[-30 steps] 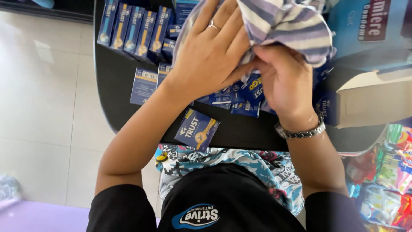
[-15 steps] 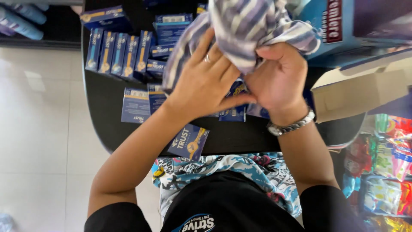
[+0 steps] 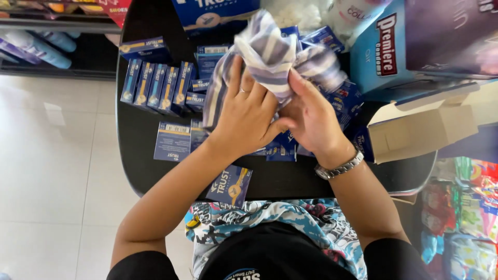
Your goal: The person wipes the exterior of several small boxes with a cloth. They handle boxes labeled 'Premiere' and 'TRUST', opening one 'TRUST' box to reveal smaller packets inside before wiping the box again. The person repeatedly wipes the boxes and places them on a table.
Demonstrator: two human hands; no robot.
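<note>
At frame centre: both hands work a striped cloth (image 3: pixel 275 62) above a black table (image 3: pixel 140 150).
Left hand (image 3: pixel 249 116): fingers spread and curled up into the cloth, gripping it; a ring shows on one finger.
Right hand (image 3: pixel 311 119): closed around the cloth's lower folds; a metal wristwatch (image 3: pixel 340 168) sits on the wrist.
Cloth: bunched, blue-and-white, upper centre.
Left of hands: a row of small blue boxes (image 3: pixel 155 88) standing upright.
Right: an open cardboard carton (image 3: pixel 420 132).
</note>
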